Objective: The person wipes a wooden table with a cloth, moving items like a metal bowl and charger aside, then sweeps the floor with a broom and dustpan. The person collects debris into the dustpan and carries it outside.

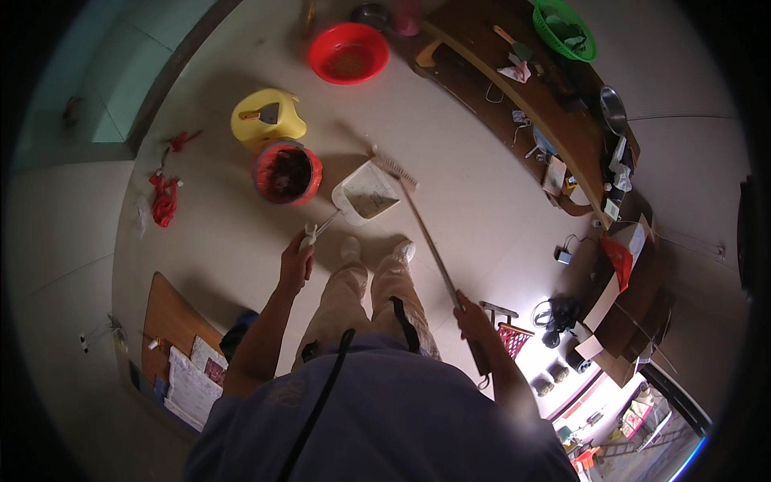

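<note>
My left hand (296,263) is closed around the handle of a white long-handled dustpan (365,194), whose pan rests on the tiled floor in front of my shoes with some dark debris in it. In my right hand (474,319) is the long stick of a broom (429,238). The broom's bristle head (394,171) lies at the pan's far right edge; whether it touches the pan I cannot tell. A red bin (314,175) holding dark waste stands left of the dustpan. Behind it, a scraper (268,114) lies on a yellow plastic stool (247,128).
A red basin (348,54) sits on the floor ahead. A long wooden table (530,102) runs along the right, bearing a green basket (566,30) and a metal bowl (613,109). Cardboard boxes (638,313) stand at right, a wooden board (174,313) at lower left. A red bag (164,202) lies at left.
</note>
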`<action>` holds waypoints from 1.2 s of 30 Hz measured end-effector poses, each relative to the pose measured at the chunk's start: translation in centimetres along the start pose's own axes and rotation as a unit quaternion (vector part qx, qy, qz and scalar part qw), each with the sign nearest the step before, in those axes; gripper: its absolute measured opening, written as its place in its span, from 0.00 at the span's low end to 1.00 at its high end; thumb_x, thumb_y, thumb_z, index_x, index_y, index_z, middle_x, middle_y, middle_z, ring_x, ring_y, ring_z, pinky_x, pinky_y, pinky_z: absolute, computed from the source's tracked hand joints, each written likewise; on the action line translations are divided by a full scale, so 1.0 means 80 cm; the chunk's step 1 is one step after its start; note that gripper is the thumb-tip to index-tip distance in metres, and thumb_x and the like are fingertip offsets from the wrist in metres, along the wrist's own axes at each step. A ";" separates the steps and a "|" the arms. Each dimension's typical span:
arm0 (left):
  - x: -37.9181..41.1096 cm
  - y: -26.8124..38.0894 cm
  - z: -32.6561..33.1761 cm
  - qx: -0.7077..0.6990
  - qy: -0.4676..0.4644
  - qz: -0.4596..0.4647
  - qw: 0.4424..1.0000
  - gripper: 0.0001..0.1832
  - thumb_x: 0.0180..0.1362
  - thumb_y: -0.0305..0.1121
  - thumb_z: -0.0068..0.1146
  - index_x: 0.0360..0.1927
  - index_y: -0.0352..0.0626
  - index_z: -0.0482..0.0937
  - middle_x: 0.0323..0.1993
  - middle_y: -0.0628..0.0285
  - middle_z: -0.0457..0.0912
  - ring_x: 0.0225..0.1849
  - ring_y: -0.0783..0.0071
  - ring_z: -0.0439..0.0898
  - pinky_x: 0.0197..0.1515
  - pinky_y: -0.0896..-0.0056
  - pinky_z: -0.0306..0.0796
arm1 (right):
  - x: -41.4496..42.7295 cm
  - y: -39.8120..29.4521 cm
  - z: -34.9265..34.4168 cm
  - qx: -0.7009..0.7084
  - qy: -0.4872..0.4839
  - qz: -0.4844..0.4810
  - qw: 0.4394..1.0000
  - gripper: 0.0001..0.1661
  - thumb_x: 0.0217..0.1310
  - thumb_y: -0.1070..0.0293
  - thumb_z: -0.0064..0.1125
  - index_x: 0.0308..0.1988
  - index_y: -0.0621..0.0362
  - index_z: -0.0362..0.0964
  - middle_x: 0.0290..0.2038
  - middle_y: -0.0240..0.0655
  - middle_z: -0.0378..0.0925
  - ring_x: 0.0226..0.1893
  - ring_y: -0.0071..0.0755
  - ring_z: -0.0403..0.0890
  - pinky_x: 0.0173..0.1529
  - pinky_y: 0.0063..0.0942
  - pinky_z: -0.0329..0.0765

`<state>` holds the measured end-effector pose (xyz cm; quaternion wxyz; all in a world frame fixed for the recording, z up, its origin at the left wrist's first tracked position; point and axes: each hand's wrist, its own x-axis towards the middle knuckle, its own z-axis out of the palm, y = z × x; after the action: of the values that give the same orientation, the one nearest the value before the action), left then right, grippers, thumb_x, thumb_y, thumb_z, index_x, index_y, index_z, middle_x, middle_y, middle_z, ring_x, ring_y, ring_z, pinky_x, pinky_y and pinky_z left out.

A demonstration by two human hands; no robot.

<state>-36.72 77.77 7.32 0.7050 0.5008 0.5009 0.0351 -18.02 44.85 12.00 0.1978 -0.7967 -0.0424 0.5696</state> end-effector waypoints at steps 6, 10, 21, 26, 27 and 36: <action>-0.027 -0.018 -0.008 -0.054 0.041 -0.024 0.997 0.24 0.49 0.28 0.41 0.53 0.40 0.60 0.08 0.71 0.60 0.05 0.87 0.54 0.05 0.84 0.51 | 0.153 -0.049 -0.058 -0.302 0.089 -0.104 0.943 0.30 0.51 0.61 0.39 0.55 0.55 0.49 0.25 0.49 0.73 0.23 0.50 0.75 0.31 0.43 0.72; -0.062 -0.023 -0.013 -0.050 0.078 -0.041 0.995 0.24 0.49 0.28 0.41 0.53 0.39 0.60 0.07 0.72 0.59 0.05 0.88 0.54 0.05 0.86 0.51 | 0.243 -0.124 -0.074 -0.333 0.077 -0.108 0.934 0.30 0.50 0.65 0.36 0.56 0.52 0.48 0.24 0.46 0.73 0.19 0.42 0.75 0.28 0.38 0.72; -0.121 -0.067 -0.048 -0.063 0.135 -0.039 0.988 0.23 0.49 0.28 0.41 0.52 0.38 0.61 0.07 0.72 0.60 0.05 0.88 0.54 0.06 0.85 0.50 | 0.156 0.003 -0.088 -0.454 -0.029 -0.045 0.889 0.35 0.45 0.67 0.40 0.57 0.52 0.46 0.28 0.45 0.74 0.27 0.42 0.76 0.34 0.39 0.72; -0.119 -0.072 -0.061 -0.034 0.123 -0.054 0.990 0.23 0.49 0.28 0.41 0.52 0.39 0.62 0.07 0.71 0.61 0.05 0.87 0.54 0.06 0.85 0.51 | 0.060 0.063 -0.088 -0.379 0.005 -0.052 0.924 0.30 0.49 0.63 0.37 0.56 0.46 0.49 0.27 0.47 0.74 0.24 0.42 0.76 0.35 0.38 0.72; -0.117 -0.076 -0.065 -0.038 0.120 -0.057 0.990 0.23 0.49 0.29 0.41 0.52 0.39 0.62 0.07 0.71 0.61 0.05 0.87 0.54 0.06 0.85 0.51 | 0.033 0.058 -0.088 -0.327 -0.013 -0.013 0.945 0.30 0.50 0.61 0.38 0.56 0.43 0.50 0.25 0.46 0.74 0.18 0.38 0.75 0.30 0.35 0.73; -0.101 -0.082 -0.102 -0.004 0.073 -0.055 0.996 0.23 0.49 0.29 0.41 0.52 0.41 0.62 0.07 0.71 0.61 0.04 0.86 0.55 0.05 0.84 0.51 | 0.066 0.092 -0.012 0.105 0.092 0.054 0.989 0.27 0.51 0.68 0.40 0.54 0.45 0.53 0.16 0.34 0.64 0.12 0.29 0.68 0.14 0.28 0.70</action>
<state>-49.73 75.51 7.90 0.6692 0.4657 0.5780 0.0347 -16.47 39.38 4.86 0.2527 -0.8216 0.0792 0.5048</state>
